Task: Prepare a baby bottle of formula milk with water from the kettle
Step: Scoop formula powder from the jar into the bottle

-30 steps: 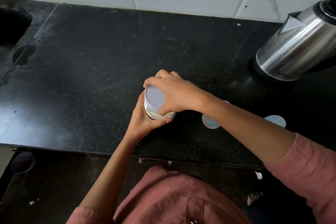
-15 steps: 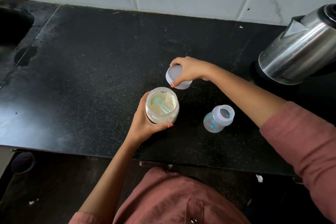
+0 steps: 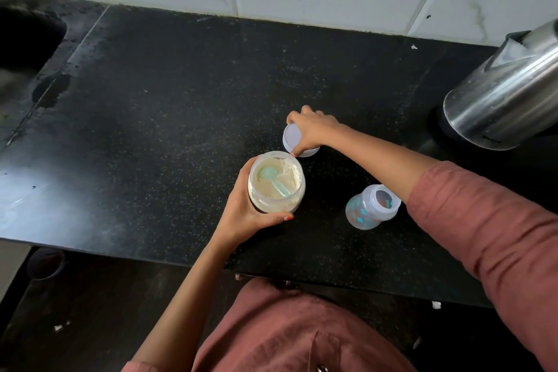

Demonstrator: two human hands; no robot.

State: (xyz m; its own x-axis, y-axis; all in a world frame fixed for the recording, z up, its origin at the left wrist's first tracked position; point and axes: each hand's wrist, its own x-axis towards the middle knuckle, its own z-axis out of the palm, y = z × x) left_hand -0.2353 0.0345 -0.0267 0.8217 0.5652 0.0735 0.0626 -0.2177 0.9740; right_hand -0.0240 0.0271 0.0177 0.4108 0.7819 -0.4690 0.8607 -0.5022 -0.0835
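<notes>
At the near edge of the counter (image 3: 151,130), the left hand (image 3: 244,214) wraps the formula jar (image 3: 276,181), thumb on its near side and fingers round its left wall, holding it upright. A second ago the jar was capped. Now the powder and the pale green scoop (image 3: 271,180) lying in it are exposed, so scooping looks like the next step. Just right of the jar stands the baby bottle (image 3: 371,207), its mouth uncovered; whether it holds water cannot be told. Just behind the jar, the lid (image 3: 294,137) is down at the counter under the right hand (image 3: 314,130), whose fingers curl over the rim and grip it. Far right of the jar and behind it, the kettle (image 3: 501,106) stands untouched.
</notes>
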